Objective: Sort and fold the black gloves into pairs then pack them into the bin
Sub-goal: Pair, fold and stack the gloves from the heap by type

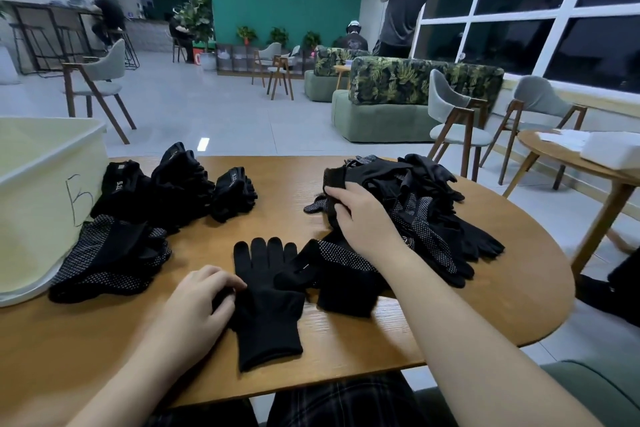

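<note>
Nearest, the left hand [201, 302] rests with curled fingers pinching the thumb-side edge of a plain black glove [266, 302] that lies flat, fingers pointing away, on the wooden table [346, 340]. Just beyond, the right hand [360, 215] grips a glove in the loose pile of black gloves [426, 211] on the table's right side. Farther left, folded glove bundles [180, 184] and a dotted stack [110, 256] sit beside the pale bin [38, 191], which stands at the table's left edge.
</note>
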Available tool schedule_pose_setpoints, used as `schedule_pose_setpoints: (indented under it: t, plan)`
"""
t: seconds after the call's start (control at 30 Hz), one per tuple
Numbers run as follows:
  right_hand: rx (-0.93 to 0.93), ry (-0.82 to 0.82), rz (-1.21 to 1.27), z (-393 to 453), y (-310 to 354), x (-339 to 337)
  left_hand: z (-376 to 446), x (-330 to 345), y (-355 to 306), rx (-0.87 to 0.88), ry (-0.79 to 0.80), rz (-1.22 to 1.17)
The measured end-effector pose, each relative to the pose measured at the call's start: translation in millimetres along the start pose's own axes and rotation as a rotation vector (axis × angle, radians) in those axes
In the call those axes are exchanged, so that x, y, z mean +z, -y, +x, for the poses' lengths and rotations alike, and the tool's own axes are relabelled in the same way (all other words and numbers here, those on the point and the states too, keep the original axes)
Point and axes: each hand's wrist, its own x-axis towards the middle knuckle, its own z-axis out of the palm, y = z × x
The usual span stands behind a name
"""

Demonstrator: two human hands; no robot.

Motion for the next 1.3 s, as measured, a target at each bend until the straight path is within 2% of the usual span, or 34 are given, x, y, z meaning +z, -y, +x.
schedule_pose_setpoints:
  t: [0.07,0.27,0.37,0.53,0.7,0.83,1.0,1.3]
  plan:
    - [-0.058,-0.035,0.137,-3.4,13.1,-6.7,1.7,-3.0,-4.8,0.013,-0.052,-0.070]
    - [-0.159,-0.052,0.267,-5.3,47.2,-12.5,25.2,-18.1,-46.9,0.054,-0.175,-0.214]
    - [-0.121,0.014,0.329,-4.4,66.9,-14.8,44.2,-23.3,-67.5,0.086,-0.168,-0.277]
    - [-0.064,0.237,0.458,1.6,88.5,-17.2,73.6,-39.7,-91.7,0.115,-0.245,-0.369]
    - [-0.035,0.280,0.555,-1.8,86.7,-8.4,87.6,-56.1,-86.6,0.068,-0.358,-0.332]
    - [-0.001,0.309,0.341,-15.8,66.7,3.0,92.2,-62.9,-69.6,-0.067,-0.363,-0.524]
    - [0.092,0.438,-0.001,-37.2,37.3,19.3,96.5,-70.9,-49.9,-0.193,-0.368,-0.740]
    - [0.169,0.423,-0.317,-45.9,15.6,12.3,92.3,-89.1,-50.5,-0.135,-0.332,-0.759]
